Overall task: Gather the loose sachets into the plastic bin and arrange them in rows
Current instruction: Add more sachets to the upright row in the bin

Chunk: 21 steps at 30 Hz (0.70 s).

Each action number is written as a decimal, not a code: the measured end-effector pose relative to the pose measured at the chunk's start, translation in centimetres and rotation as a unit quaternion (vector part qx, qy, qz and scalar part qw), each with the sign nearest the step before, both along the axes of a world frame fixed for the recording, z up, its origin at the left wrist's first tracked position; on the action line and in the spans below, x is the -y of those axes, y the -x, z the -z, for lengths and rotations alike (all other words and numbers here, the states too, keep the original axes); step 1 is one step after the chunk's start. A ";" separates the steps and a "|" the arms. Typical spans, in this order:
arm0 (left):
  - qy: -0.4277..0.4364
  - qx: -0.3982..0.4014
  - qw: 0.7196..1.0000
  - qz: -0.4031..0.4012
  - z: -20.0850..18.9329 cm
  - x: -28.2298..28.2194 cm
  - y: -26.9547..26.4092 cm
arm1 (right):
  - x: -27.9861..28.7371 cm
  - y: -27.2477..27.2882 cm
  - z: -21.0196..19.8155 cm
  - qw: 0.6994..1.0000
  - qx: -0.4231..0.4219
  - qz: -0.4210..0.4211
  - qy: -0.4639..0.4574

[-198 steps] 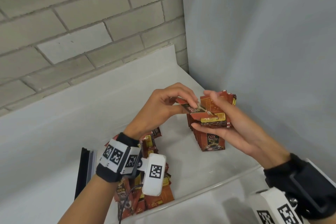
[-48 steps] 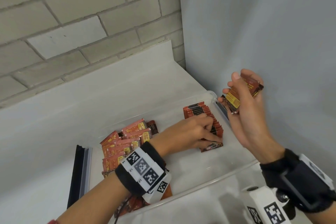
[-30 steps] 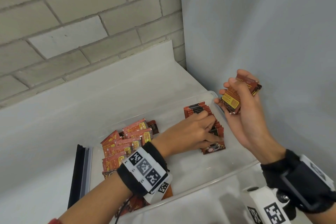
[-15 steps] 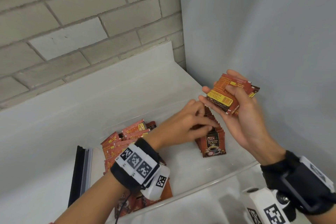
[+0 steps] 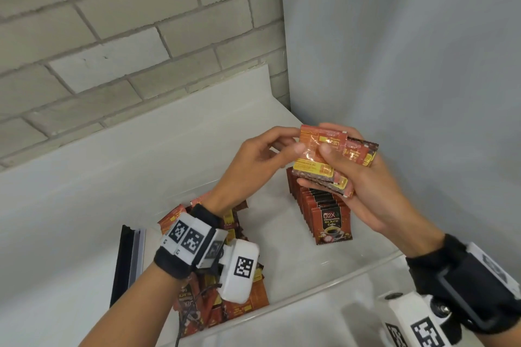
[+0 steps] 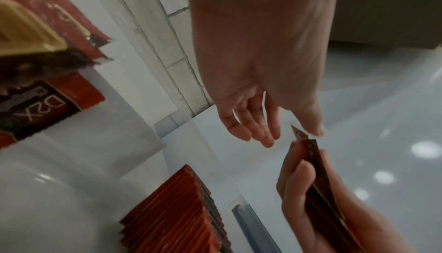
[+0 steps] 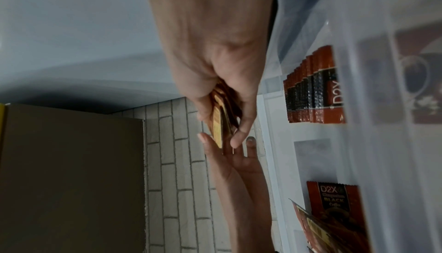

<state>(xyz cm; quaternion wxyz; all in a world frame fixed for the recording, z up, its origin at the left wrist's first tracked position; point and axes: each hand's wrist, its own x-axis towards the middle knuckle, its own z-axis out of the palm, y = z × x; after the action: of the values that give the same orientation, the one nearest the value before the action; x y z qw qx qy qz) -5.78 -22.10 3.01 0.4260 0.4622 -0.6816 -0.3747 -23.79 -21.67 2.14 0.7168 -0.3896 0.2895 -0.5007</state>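
Observation:
My right hand (image 5: 339, 169) grips a small stack of red and yellow sachets (image 5: 352, 151) above the clear plastic bin (image 5: 310, 294). My left hand (image 5: 294, 146) pinches the top sachet (image 5: 315, 149) of that stack at its left edge. Below them a row of sachets (image 5: 321, 205) stands upright in the bin, "D2X Black Coffee" faces forward. A loose pile of sachets (image 5: 248, 298) lies at the bin's left end, partly hidden by my left wrist. The right wrist view shows the stack (image 7: 219, 124) edge-on between thumb and fingers, with the row (image 7: 313, 90) behind the bin wall.
The bin sits on a white shelf (image 5: 112, 172) in a corner, with a brick wall (image 5: 112, 36) behind and a plain grey wall (image 5: 408, 65) to the right. A black strip (image 5: 124, 262) stands just left of the bin. A brown cardboard box (image 7: 71, 172) shows in the right wrist view.
My left hand has left the standing row in the bin and risen to the stack. My right hand has turned the stack flat and brought it left to meet it.

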 end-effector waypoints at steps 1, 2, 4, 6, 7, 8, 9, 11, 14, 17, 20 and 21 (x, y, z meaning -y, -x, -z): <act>-0.009 -0.019 1.000 0.012 -0.2 -0.1 0.0 | 0.0 0.0 0.0 1.000 -0.005 -0.001 -0.001; -0.016 -0.035 0.999 0.022 -0.4 -0.2 0.0 | 0.0 0.0 0.0 1.000 -0.009 -0.001 -0.003; -0.021 -0.059 0.998 0.032 -0.6 -0.3 -0.1 | 0.0 -0.1 0.0 1.000 -0.010 -0.002 -0.003; -0.019 -0.074 0.996 0.034 -0.8 -0.4 -0.2 | -0.1 -0.2 -0.2 1.000 -0.007 -0.009 -0.012; -0.017 -0.080 0.996 0.034 -0.8 -0.4 -0.2 | -0.1 -0.2 -0.3 1.000 -0.013 -0.014 -0.021; -0.014 -0.086 0.996 0.035 -0.8 -0.4 -0.3 | 0.0 -0.3 -0.3 0.999 -0.022 -0.016 -0.033; -0.010 -0.094 0.995 0.035 -0.8 -0.5 -0.3 | 0.1 -0.3 -0.3 0.998 -0.028 -0.017 -0.046; 0.005 -0.104 0.994 0.037 -0.8 -0.4 -0.5 | 0.2 -0.4 -0.2 0.997 -0.029 -0.020 -0.072; 0.026 -0.095 0.993 0.058 -0.6 -0.3 -0.7 | 0.0 -0.3 -0.2 0.993 -0.033 -0.059 -0.092; 0.031 -0.094 0.992 0.076 -0.2 0.0 -0.8 | -0.2 0.0 -0.3 0.991 -0.023 -0.100 -0.089; 0.035 -0.074 0.994 0.077 0.1 0.2 -1.0 | -0.1 0.3 -0.3 0.990 -0.011 -0.107 -0.096; 0.033 -0.066 0.994 0.076 0.2 0.2 -1.0 | 0.0 0.3 -0.3 0.990 -0.008 -0.107 -0.095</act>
<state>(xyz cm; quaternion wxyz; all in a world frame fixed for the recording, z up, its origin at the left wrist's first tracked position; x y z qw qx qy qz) -4.79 -22.28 2.86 0.4556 0.3684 -0.6973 -0.4129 -24.10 -21.63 2.39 0.7980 -0.3521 0.2978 -0.3881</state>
